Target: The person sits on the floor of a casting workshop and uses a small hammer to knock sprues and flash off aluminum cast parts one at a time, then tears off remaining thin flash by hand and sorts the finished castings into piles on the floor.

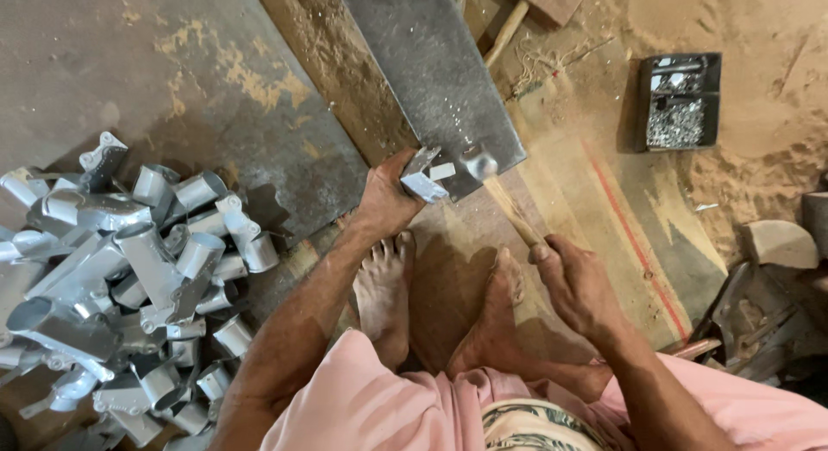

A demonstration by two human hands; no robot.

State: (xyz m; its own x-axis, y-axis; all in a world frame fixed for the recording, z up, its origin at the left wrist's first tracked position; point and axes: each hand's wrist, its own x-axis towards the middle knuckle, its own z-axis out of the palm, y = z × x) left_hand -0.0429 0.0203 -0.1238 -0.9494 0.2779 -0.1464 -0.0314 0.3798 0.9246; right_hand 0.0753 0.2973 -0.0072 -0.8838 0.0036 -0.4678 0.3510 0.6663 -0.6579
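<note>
Pink cloth (362,408) over the lap lies nearest; beyond it the left hand (385,201) grips a small bent metal bracket (423,177) on the steel slab (440,80), fingers clenched at its near end. It looks stiff, light and sharp-edged, so that near end seems safest, while the right hand (580,287) grasps the hammer (504,197) low on its wooden handle.

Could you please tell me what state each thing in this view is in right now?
Left hand: shut on a small metal piece, held against the steel plate.
Right hand: shut on the hammer, head at the piece.
Metal fittings: heaped loosely.
Black tray: open, holding small metal parts.
</note>
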